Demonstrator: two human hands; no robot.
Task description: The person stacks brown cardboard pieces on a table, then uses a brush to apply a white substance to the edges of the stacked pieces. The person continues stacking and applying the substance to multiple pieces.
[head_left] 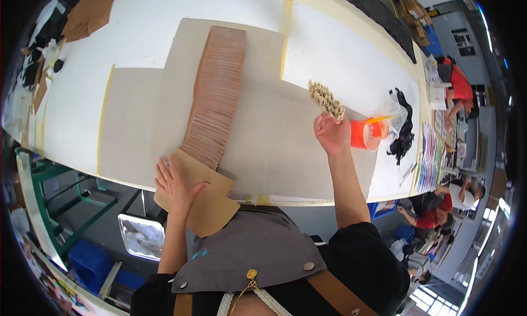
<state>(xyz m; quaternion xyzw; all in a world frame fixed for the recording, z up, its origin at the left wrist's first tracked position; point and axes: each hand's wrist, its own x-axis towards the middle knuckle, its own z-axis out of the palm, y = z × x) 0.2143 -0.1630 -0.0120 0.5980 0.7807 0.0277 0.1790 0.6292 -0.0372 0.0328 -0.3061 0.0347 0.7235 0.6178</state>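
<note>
My left hand (174, 187) lies flat with fingers spread on a tan sheet (211, 206), which looks like card or leather and overhangs the table's near edge. From under that sheet a long, overlapping row of thin brown leather-like pieces (217, 91) runs away from me, slightly curved. My right hand (333, 133) is raised over the table with curled fingers, gripping a beige tufted brush (326, 99); its handle is hidden. Just right of that hand stands an orange-red pot (362, 135) with a yellow stick (380, 119) across its top.
Grey board (269, 129) covers part of the white table (340, 47), with yellow tape (286, 36) at its edges. Black scraps (404, 126) lie beyond the pot. Brown pieces (90, 13) sit far left. A green metal frame (49, 179) stands left; several people work at right.
</note>
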